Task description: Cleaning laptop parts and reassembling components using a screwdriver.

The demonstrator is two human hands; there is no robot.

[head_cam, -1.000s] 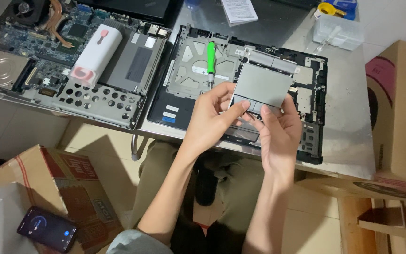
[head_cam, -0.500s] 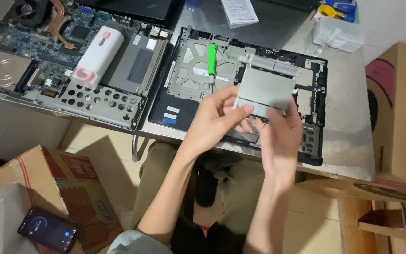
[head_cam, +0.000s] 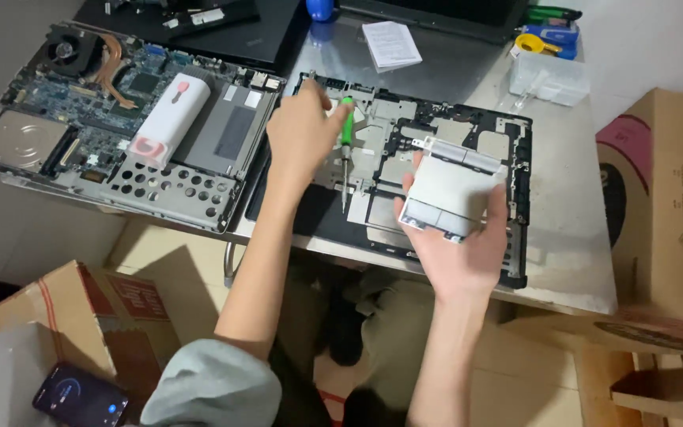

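nearest, phone (head_cam: 81, 397) with lit screen lies on cardboard box (head_cam: 65, 316) below table's near edge. right hand (head_cam: 458, 255) cupped under silver touchpad module (head_cam: 450, 192), fingers clamped on its edges, lifted clear above black laptop base (head_cam: 515, 198), flat matte plate with two button strips. left hand (head_cam: 303, 130) closed on green-handled screwdriver (head_cam: 345, 146), thin shaft tip-down on base, near table's front edge. farther left, bare motherboard tray (head_cam: 104, 134), perforated metal, copper heatpipes, white-pink stick on top. far edge: clear plastic tub (head_cam: 549, 77).
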